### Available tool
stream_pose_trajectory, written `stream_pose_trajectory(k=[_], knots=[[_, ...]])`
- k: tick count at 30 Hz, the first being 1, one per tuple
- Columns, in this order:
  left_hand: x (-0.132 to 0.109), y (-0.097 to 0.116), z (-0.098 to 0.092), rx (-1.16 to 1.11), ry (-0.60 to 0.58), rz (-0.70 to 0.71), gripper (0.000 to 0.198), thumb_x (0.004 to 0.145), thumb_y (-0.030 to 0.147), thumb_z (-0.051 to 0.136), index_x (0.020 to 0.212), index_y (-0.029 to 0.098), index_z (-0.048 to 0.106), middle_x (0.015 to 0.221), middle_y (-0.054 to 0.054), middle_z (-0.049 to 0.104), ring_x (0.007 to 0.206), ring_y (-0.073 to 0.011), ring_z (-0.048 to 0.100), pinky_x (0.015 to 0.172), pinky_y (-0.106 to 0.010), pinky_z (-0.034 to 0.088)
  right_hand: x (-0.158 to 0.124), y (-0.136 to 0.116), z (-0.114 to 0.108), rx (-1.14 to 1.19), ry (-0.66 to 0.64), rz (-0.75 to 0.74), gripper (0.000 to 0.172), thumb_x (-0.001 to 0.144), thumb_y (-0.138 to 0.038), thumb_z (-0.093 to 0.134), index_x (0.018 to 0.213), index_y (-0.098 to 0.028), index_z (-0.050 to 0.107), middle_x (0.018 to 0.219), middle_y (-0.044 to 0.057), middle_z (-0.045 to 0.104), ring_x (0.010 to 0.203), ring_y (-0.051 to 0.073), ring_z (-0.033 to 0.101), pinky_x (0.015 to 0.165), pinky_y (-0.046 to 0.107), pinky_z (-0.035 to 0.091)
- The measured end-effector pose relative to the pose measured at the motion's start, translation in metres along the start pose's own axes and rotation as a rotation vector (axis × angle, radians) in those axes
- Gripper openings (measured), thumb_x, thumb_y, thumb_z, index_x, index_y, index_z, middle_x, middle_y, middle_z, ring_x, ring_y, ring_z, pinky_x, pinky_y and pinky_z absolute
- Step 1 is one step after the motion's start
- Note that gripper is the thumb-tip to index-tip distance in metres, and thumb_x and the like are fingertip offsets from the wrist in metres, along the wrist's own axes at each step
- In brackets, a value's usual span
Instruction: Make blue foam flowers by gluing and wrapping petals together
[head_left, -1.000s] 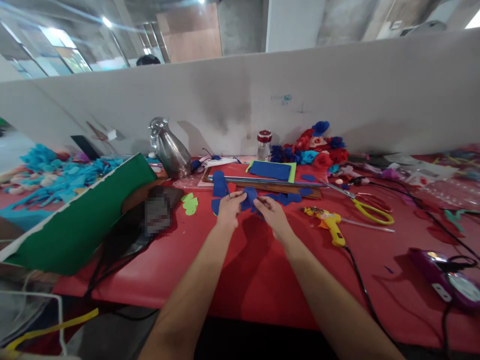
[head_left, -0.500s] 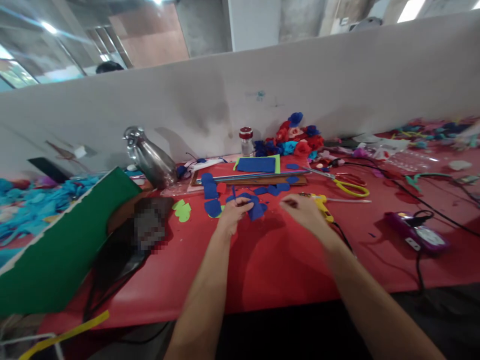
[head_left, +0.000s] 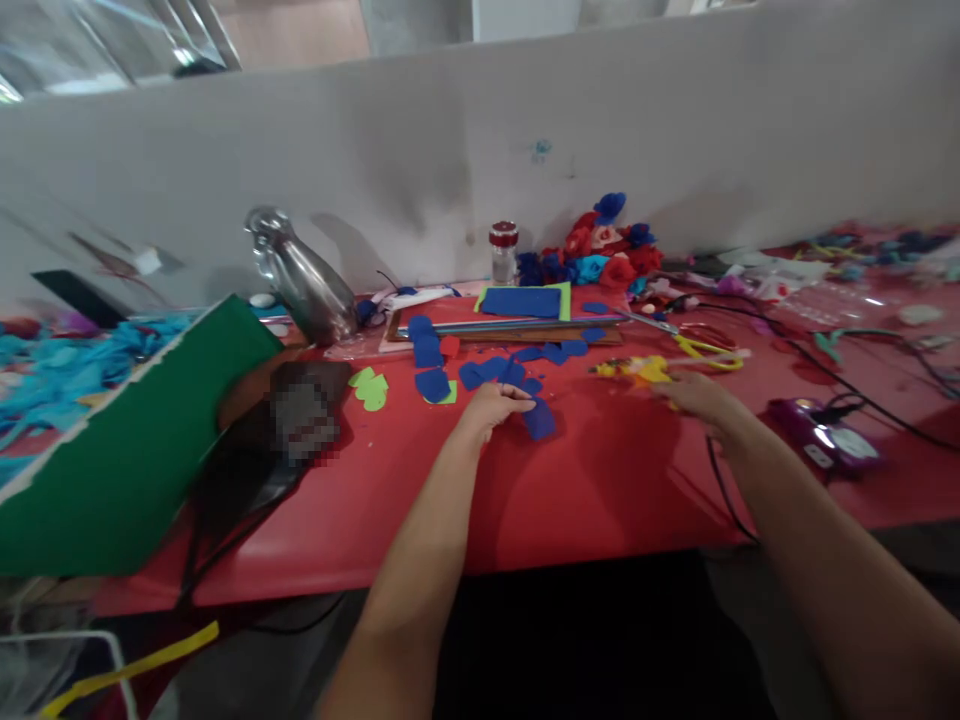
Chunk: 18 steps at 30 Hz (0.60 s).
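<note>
At right, glue gun [head_left: 651, 369], nozzle [head_left: 598, 370] leftward

The light is soft and middling, brightest at the upper left, where pale streaks smear above the wall [head_left: 420, 160]. Glints run along the metal flask [head_left: 311, 285] — its faint shadow falls rightward. A dull sheen lies on the near left of the red table [head_left: 300, 550]; beneath, it is mostly dark. The right hand [head_left: 701, 400] is blurred — the picture's edges look stretched.
</note>
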<state>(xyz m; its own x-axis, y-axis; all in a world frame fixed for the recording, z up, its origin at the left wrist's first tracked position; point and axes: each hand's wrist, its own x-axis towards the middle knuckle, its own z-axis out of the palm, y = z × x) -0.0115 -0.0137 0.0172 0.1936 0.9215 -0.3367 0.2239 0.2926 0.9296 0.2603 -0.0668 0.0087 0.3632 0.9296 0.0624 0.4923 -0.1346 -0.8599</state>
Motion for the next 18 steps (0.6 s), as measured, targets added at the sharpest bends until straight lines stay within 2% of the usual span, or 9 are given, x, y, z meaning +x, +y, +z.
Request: stream_pose_trajectory(k=[1,2,6,9,11,14,16,18], knots=[[0.0,0.001,0.0,0.006,0.02,0.008,0.016,0.055,0.013,0.078,0.051,0.018,0.064,0.046,0.002,0.054,0.045,-0.0076,0.037,0.049,-0.023,0.029,-0.001,-0.001,-0.003,0.045,-0.033,0.085,0.007,0.075,-0.021,0.065,0.079,-0.017,0.061,0.071,0.003,0.065,0.063,0.017,0.06,0.053,0.028,0.05],[0.0,0.001,0.001,0.011,0.039,0.021,0.018,0.056,0.01,0.077,0.049,0.018,0.062,0.048,0.001,0.056,0.048,-0.0087,0.041,0.051,-0.023,0.032,-0.004,-0.003,-0.006,0.074,-0.047,0.121,0.007,0.071,-0.017,0.065,0.075,-0.019,0.059,0.067,0.002,0.064,0.059,0.016,0.06,0.049,0.026,0.048],[0.002,0.0,0.004,0.0,0.065,0.072,0.022,0.054,0.005,0.076,0.045,0.018,0.06,0.054,-0.002,0.06,0.059,-0.0129,0.05,0.061,-0.026,0.04,-0.028,-0.018,-0.009,0.298,-0.149,0.21,0.02,0.06,-0.017,0.067,0.078,-0.02,0.056,0.076,0.003,0.068,0.065,0.015,0.063,0.054,0.024,0.049],[0.004,-0.003,0.005,0.025,0.058,0.07,0.02,0.054,0.005,0.075,0.046,0.017,0.061,0.053,-0.002,0.06,0.059,-0.0128,0.05,0.063,-0.026,0.04,-0.053,-0.029,-0.008,0.396,-0.202,0.214,0.036,0.053,-0.026,0.076,0.081,-0.02,0.054,0.071,0.001,0.065,0.057,0.011,0.057,0.05,0.022,0.045],[0.005,-0.005,0.006,0.041,0.057,0.074,0.018,0.054,0.007,0.074,0.047,0.017,0.062,0.052,-0.002,0.06,0.057,-0.0124,0.049,0.062,-0.026,0.039,-0.068,-0.034,-0.006,0.342,-0.259,0.175,0.041,0.055,-0.038,0.077,0.083,-0.019,0.054,0.063,-0.002,0.059,0.053,0.01,0.051,0.049,0.022,0.042],[0.007,-0.007,0.007,0.063,0.066,0.104,0.017,0.053,0.007,0.074,0.046,0.017,0.062,0.048,0.0,0.056,0.054,-0.0121,0.047,0.058,-0.025,0.037,-0.083,-0.035,0.001,0.207,-0.37,0.128,0.045,0.065,-0.059,0.065,0.081,-0.018,0.054,0.057,-0.003,0.053,0.05,0.01,0.048,0.048,0.024,0.04],[0.009,-0.009,0.008,0.092,0.077,0.134,0.018,0.052,0.007,0.074,0.044,0.017,0.061,0.046,0.0,0.055,0.053,-0.0118,0.046,0.056,-0.024,0.035,-0.09,-0.033,0.009,0.058,-0.359,0.078,0.048,0.07,-0.066,0.056,0.075,-0.018,0.053,0.053,-0.003,0.05,0.047,0.011,0.047,0.047,0.025,0.038],[0.011,-0.011,0.008,0.119,0.083,0.155,0.018,0.05,0.008,0.074,0.043,0.018,0.061,0.045,0.001,0.055,0.053,-0.0121,0.046,0.055,-0.024,0.033,-0.095,-0.033,0.017,-0.078,-0.305,0.015,0.046,0.076,-0.065,0.05,0.075,-0.019,0.053,0.052,-0.002,0.05,0.047,0.013,0.048,0.047,0.026,0.037]])
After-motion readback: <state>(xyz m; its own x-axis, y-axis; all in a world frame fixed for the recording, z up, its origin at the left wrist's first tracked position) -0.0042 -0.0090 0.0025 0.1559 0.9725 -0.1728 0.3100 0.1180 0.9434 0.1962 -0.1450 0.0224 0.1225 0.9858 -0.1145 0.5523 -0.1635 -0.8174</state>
